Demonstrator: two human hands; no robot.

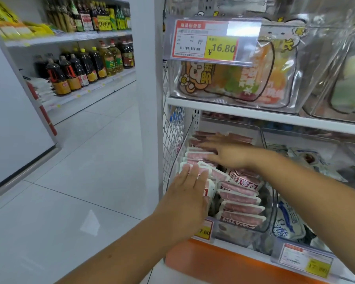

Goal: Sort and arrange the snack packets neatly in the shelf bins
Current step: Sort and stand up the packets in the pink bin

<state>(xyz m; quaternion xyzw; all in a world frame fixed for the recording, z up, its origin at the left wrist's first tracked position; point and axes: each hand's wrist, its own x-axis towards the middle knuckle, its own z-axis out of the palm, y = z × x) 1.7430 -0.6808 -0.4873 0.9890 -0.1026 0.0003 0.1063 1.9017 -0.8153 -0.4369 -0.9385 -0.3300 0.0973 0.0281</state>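
Lying in overlapping rows, the pink snack packets (241,203) were recorded inside the clear bin (272,210) on the lower shelf (213,261). The left hand (188,193) was laid flat, fingers straight, on the front-left packets. The right hand (230,155) was spread wide, palm down, over the rear rows. Blue-white packets (285,220) were noted just right of the bin.

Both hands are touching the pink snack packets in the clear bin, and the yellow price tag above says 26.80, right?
Not quite. In the head view the yellow price tag reads 16.80, not 26.80. The rest is right: the left hand and the right hand, fingers straight, touch the pink snack packets in the clear bin.
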